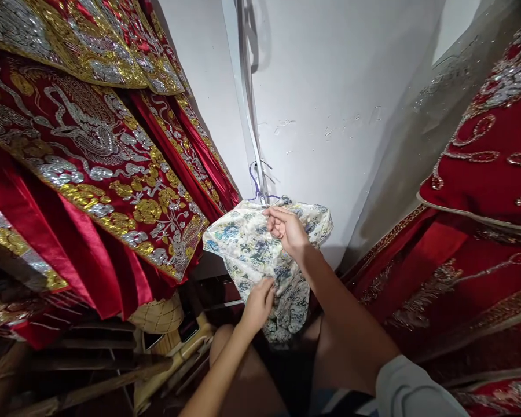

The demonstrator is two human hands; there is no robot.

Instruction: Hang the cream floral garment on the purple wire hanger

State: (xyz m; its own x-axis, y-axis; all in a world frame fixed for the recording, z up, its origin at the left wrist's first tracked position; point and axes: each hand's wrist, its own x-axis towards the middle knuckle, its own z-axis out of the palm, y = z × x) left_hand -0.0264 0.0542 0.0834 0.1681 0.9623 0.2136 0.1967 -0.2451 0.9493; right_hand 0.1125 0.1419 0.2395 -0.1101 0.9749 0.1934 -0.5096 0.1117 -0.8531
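1. While a purple hanger [256, 180] holds it up by the shoulders, the floral garment [249, 249] hangs in front of the person, near the pale wall [330, 87], its lower end above the person's lap.
2. Up near the neckline, the right hand [286, 230] has thumb and forefinger drawn together on the garment's front edge, the other fingers curled toward the palm.
3. Lower down, the left hand [259, 304] is nearly closed too, thumb and fingers nipping the cloth around the middle of the front; from where I stand, I can't tell whether a button lies between them.
4. Behind the hanger, a pale upright strip [238, 63] runs up along the wall.
5. To the left I see a red garment [147, 211] thick with gold and silver embroidery; below it sit a woven basket [165, 314] and some bamboo furniture [154, 379].
6. Over on the right hangs more red clothing [495, 185], trimmed with beadwork, beside the person's light sleeve [410, 379].
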